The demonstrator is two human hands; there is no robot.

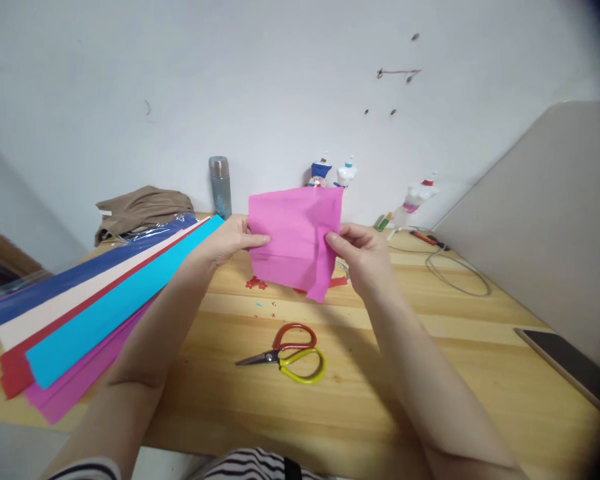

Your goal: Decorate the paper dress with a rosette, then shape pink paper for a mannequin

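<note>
A square-like sheet of pink crepe paper (293,230) is held up over the table, stretched between both hands. My left hand (233,239) pinches its left edge, thumb in front. At the right edge, my right hand (360,250) grips the paper between thumb and fingers, and a narrow strip there looks folded over. Below the sheet lies a pair of scissors (280,355) with one red and one yellow handle, its blades pointing left. Small red cut-out pieces (256,283) rest on the wood behind the scissors, partly hidden by the sheet.
Rolled or folded coloured papers (125,297) lie beside my left forearm. A brown cloth bundle (145,210) and a grey flask (221,187) stand by the wall. Small white mannequin figures (420,195) stand at the back. A cable (460,273) and a phone (565,363) lie at right.
</note>
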